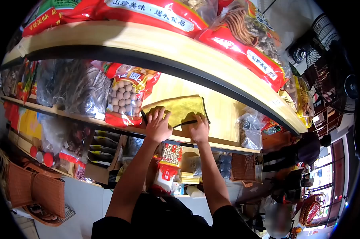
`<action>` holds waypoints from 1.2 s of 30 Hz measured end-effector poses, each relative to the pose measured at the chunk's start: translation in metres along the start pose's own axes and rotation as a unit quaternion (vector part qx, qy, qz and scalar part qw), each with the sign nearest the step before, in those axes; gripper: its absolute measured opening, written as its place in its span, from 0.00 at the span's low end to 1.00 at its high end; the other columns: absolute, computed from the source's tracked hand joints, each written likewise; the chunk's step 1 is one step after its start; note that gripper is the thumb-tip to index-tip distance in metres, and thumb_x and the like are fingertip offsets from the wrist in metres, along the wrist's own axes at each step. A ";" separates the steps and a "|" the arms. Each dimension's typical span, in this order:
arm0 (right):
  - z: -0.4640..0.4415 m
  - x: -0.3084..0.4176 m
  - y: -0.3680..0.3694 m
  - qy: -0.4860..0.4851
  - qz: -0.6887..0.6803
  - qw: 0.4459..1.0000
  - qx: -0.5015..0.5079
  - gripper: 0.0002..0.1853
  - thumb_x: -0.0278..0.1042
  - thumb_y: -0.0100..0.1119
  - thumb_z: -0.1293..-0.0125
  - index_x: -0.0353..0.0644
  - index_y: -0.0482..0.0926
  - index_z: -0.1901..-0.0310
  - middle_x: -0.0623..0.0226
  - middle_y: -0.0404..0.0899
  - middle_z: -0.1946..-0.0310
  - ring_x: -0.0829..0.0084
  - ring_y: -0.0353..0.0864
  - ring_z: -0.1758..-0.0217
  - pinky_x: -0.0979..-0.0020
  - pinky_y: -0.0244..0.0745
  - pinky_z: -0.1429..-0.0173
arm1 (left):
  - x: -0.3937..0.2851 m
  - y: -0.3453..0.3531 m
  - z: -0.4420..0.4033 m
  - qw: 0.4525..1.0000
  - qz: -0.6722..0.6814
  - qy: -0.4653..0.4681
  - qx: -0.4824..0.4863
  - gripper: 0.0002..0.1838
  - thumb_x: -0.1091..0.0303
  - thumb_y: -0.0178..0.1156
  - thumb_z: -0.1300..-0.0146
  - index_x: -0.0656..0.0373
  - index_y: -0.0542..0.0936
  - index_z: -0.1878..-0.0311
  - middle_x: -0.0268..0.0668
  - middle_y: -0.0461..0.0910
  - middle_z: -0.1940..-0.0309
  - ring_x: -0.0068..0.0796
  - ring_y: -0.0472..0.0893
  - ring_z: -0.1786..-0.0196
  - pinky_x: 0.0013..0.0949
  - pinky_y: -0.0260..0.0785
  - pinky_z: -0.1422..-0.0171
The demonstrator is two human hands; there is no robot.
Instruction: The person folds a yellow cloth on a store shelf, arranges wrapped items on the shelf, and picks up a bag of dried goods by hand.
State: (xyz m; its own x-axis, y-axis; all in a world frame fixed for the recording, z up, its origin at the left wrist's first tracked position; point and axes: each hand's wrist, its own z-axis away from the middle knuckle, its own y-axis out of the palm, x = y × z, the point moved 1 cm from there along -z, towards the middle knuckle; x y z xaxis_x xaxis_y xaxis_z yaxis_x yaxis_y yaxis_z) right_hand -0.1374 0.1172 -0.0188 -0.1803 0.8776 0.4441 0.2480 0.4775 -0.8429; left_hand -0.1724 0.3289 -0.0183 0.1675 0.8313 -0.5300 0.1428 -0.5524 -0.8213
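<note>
A yellow cloth [190,105] with a dark border lies spread on the light wooden middle shelf [221,107]. My left hand [159,126] is on its near left part, fingers bent over the fabric and slightly apart. At the near right corner, my right hand [200,130] has its fingers curled on the dark-edged border; the thumb side is partly hidden. Just left of the cloth stands a red-and-clear bag of round brown dried longans [125,97].
Red bags of dried goods [263,65] line the upper shelf [156,40] overhead. Clear plastic bags [249,129] sit at the right end. Packages [166,175] fill the lower shelf. A wicker chair [42,191] stands lower left; a person in dark clothes [307,150] is at right.
</note>
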 end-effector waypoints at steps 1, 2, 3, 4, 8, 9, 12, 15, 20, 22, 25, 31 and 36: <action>0.001 0.001 -0.001 0.008 -0.006 1.000 -0.017 0.25 0.35 0.59 0.45 0.44 0.78 0.43 0.53 0.66 0.33 0.52 0.63 0.29 0.53 0.55 0.25 | 0.000 -0.001 0.001 1.000 0.004 -0.014 0.003 0.34 0.58 0.62 0.44 0.53 0.70 0.32 0.42 0.61 0.29 0.42 0.57 0.24 0.54 0.45 0.21; 0.003 0.002 0.000 0.067 0.019 0.997 -0.038 0.26 0.35 0.58 0.45 0.43 0.78 0.42 0.50 0.62 0.31 0.51 0.62 0.28 0.52 0.54 0.25 | 0.002 0.002 0.001 1.000 -0.007 -0.008 -0.010 0.34 0.56 0.62 0.43 0.54 0.70 0.33 0.42 0.61 0.29 0.43 0.58 0.25 0.51 0.48 0.22; 0.003 -0.002 0.001 0.089 0.015 0.995 -0.041 0.27 0.36 0.59 0.45 0.43 0.77 0.41 0.47 0.60 0.30 0.49 0.61 0.28 0.52 0.54 0.24 | 0.003 0.003 0.002 1.000 -0.009 -0.007 -0.015 0.34 0.56 0.62 0.43 0.54 0.70 0.33 0.42 0.61 0.29 0.43 0.58 0.25 0.51 0.48 0.22; 0.003 -0.004 0.005 0.084 0.031 0.994 -0.066 0.26 0.36 0.59 0.46 0.42 0.78 0.42 0.48 0.63 0.32 0.49 0.63 0.29 0.53 0.57 0.26 | 0.004 0.003 0.002 1.000 -0.013 -0.009 -0.019 0.33 0.57 0.62 0.43 0.54 0.70 0.33 0.42 0.62 0.29 0.42 0.58 0.25 0.50 0.48 0.22; 0.003 -0.005 0.006 0.085 0.047 0.992 -0.080 0.27 0.36 0.60 0.46 0.39 0.78 0.43 0.49 0.68 0.35 0.50 0.65 0.31 0.55 0.60 0.27 | 0.000 -0.005 0.004 0.998 -0.009 -0.013 -0.056 0.31 0.58 0.61 0.43 0.55 0.72 0.35 0.42 0.63 0.31 0.41 0.59 0.26 0.45 0.51 0.24; 0.003 -0.003 0.004 0.095 0.038 0.992 -0.068 0.27 0.36 0.60 0.46 0.39 0.77 0.43 0.49 0.68 0.36 0.50 0.65 0.31 0.56 0.59 0.26 | 0.001 -0.005 0.004 0.998 -0.010 -0.015 -0.061 0.30 0.58 0.61 0.43 0.55 0.72 0.36 0.42 0.63 0.31 0.40 0.60 0.26 0.45 0.51 0.24; 0.004 -0.010 0.002 0.078 0.076 0.993 -0.041 0.28 0.39 0.58 0.44 0.43 0.76 0.39 0.50 0.70 0.36 0.52 0.65 0.30 0.54 0.58 0.25 | 0.000 -0.005 0.002 0.998 -0.022 -0.024 -0.060 0.27 0.59 0.60 0.43 0.55 0.74 0.39 0.42 0.67 0.34 0.41 0.63 0.29 0.46 0.55 0.27; 0.005 -0.030 -0.018 0.089 0.095 0.991 0.013 0.30 0.42 0.53 0.40 0.47 0.72 0.34 0.47 0.66 0.32 0.52 0.60 0.26 0.52 0.52 0.23 | -0.005 -0.011 0.001 0.998 -0.030 -0.042 -0.029 0.25 0.61 0.59 0.41 0.55 0.74 0.40 0.42 0.69 0.38 0.42 0.66 0.31 0.47 0.57 0.28; 0.015 -0.090 -0.066 0.117 0.136 0.981 0.068 0.34 0.44 0.52 0.38 0.50 0.65 0.29 0.41 0.57 0.27 0.48 0.56 0.23 0.51 0.49 0.21 | -0.002 -0.004 -0.003 0.998 0.033 0.031 -0.039 0.19 0.66 0.60 0.42 0.55 0.77 0.46 0.41 0.80 0.52 0.46 0.76 0.44 0.46 0.70 0.41; 0.021 -0.108 -0.072 0.147 0.117 0.982 0.000 0.34 0.43 0.54 0.41 0.44 0.67 0.31 0.43 0.61 0.29 0.50 0.58 0.24 0.52 0.48 0.21 | -0.013 -0.014 0.001 0.999 0.029 0.018 -0.035 0.19 0.68 0.60 0.42 0.54 0.79 0.46 0.41 0.80 0.50 0.46 0.77 0.44 0.45 0.69 0.39; 0.023 -0.100 -0.076 0.181 0.133 0.974 -0.001 0.33 0.43 0.56 0.42 0.42 0.69 0.33 0.44 0.63 0.31 0.51 0.57 0.25 0.53 0.46 0.21 | -0.016 -0.016 0.002 0.998 0.027 0.032 -0.036 0.16 0.72 0.60 0.43 0.56 0.81 0.50 0.41 0.80 0.51 0.45 0.77 0.43 0.41 0.68 0.37; 0.032 -0.088 -0.099 0.109 -0.013 0.994 0.001 0.12 0.41 0.53 0.43 0.44 0.82 0.67 0.59 0.83 0.63 0.62 0.79 0.48 0.59 0.69 0.40 | -0.023 -0.013 -0.002 0.990 -0.003 0.113 -0.079 0.10 0.78 0.59 0.47 0.60 0.82 0.61 0.42 0.80 0.56 0.43 0.77 0.46 0.39 0.68 0.38; 0.037 -0.096 -0.095 0.060 -0.038 0.997 -0.022 0.12 0.41 0.54 0.43 0.44 0.81 0.65 0.62 0.83 0.58 0.64 0.77 0.46 0.61 0.68 0.40 | -0.005 0.005 -0.006 0.992 -0.047 0.102 -0.063 0.10 0.72 0.60 0.44 0.55 0.82 0.58 0.40 0.79 0.52 0.45 0.76 0.44 0.41 0.68 0.37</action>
State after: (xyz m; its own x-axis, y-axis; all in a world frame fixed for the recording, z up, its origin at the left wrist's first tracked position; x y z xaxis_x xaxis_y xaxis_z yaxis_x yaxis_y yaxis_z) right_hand -0.1786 -0.0140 0.0070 -0.0851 0.8362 0.5417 0.2804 0.5418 -0.7924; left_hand -0.1662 0.3213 -0.0186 0.3402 0.8564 -0.3883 0.2853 -0.4875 -0.8252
